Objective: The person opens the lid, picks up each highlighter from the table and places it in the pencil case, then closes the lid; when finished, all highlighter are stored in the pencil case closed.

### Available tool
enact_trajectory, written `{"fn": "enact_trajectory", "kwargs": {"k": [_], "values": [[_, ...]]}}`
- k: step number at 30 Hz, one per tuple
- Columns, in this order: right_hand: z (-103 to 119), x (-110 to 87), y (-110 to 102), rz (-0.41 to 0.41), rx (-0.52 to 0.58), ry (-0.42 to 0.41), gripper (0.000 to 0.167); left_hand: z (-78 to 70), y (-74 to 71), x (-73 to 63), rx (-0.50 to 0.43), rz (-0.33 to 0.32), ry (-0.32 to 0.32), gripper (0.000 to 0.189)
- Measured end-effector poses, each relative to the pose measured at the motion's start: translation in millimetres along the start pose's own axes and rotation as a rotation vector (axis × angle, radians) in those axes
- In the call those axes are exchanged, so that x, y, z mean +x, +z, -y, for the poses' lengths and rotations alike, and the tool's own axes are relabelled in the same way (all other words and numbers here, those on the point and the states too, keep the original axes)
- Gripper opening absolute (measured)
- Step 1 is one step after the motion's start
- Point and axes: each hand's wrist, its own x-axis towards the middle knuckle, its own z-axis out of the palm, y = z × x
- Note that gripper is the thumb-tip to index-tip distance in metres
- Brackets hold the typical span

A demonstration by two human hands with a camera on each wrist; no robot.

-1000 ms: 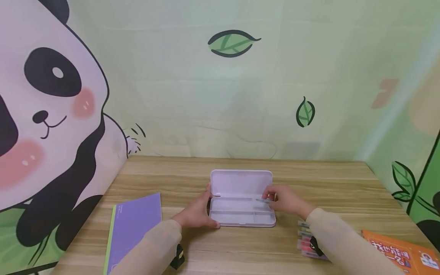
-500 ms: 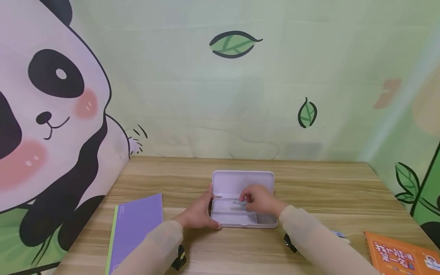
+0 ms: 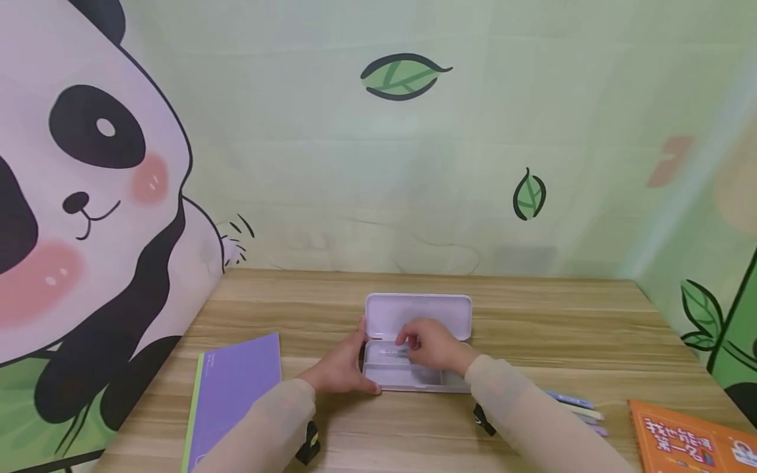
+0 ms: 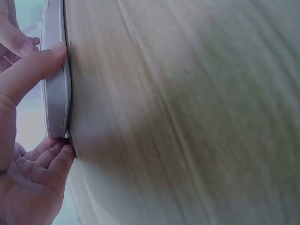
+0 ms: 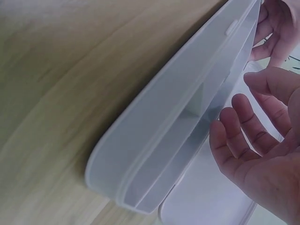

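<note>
A pale lilac pencil case (image 3: pixel 402 376) lies with its lid raised on the wooden table. My left hand (image 3: pixel 337 364) grips its left end, thumb at the front corner and fingers behind; the left wrist view shows that thumb (image 4: pixel 49 61) on the case's side. Over the rear compartment, my right hand (image 3: pixel 437 345) holds a slim, pale, see-through pen (image 3: pixel 389 353) pointing left, low inside the case. In the right wrist view the right hand's lower fingers (image 5: pixel 234 126) are loosely curled beside the compartments, and the pen is hidden.
Several coloured pens (image 3: pixel 570 399) lie under the right forearm. An orange book (image 3: pixel 680 427) is at the right, and a purple notebook (image 3: pixel 236 387) with a green edge at the left. Behind the table hangs a panda-print cloth (image 3: pixel 331 164).
My right hand has moved left along the case with the pen, from its right end to near the middle. The left hand keeps its grip on the case.
</note>
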Motion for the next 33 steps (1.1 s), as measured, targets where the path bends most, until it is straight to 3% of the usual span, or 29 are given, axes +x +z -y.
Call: {"fn": "enact_trajectory", "kwargs": {"k": [9, 17, 33], "values": [[-7, -14.8, -6, -0.038, -0.012, -0.001, 0.023, 0.1, -0.4, -1.1, -0.004, 0.009, -0.017, 0.138], [-14, -34.6, -16, -0.034, 0.066, 0.004, 0.022, 0.1, -0.1, 0.2, -0.005, 0.009, -0.033, 0.137], [-46, -85.9, -43, -0.031, 0.101, 0.058, 0.021, -1.8, -1.5, 0.2, -0.005, 0.025, -0.056, 0.137]]}}
